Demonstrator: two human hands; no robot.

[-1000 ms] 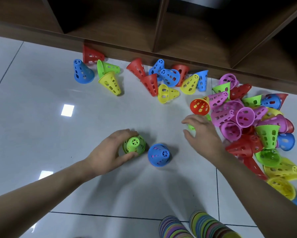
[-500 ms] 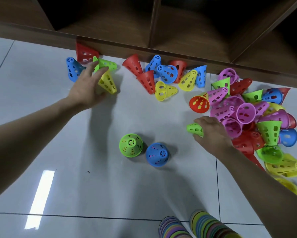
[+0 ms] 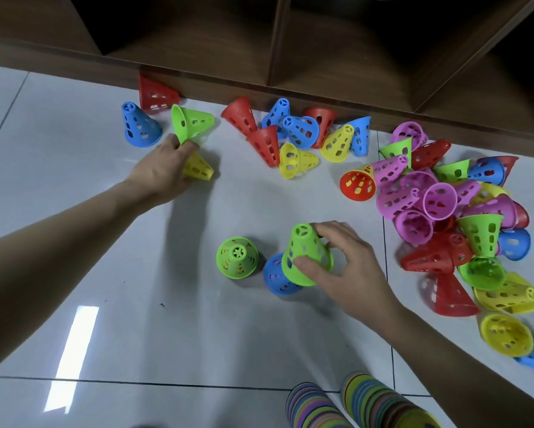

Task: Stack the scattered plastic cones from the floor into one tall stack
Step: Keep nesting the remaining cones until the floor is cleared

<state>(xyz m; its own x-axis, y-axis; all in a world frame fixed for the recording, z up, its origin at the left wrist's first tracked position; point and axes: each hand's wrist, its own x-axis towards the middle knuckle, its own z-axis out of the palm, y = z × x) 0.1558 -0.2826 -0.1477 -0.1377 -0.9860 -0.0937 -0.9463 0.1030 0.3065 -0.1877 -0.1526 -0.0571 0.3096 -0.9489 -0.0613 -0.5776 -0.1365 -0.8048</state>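
Bright overhd light; glare patches on floor (image 3: 74,350) tiles — edges bowed.

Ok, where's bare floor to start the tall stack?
Bare tile lies left of the upright green cone, below the left hand, and toward the striped stacks. Right of the right hand, the cone pile is crowded.

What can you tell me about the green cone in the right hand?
The green cone is a perforated, plastic-looking cone with slotted side holes and a spoked hole in its narrow top. The right hand grips it near the wide rim, tilted, narrow end up, over the blue cone standing on the floor.
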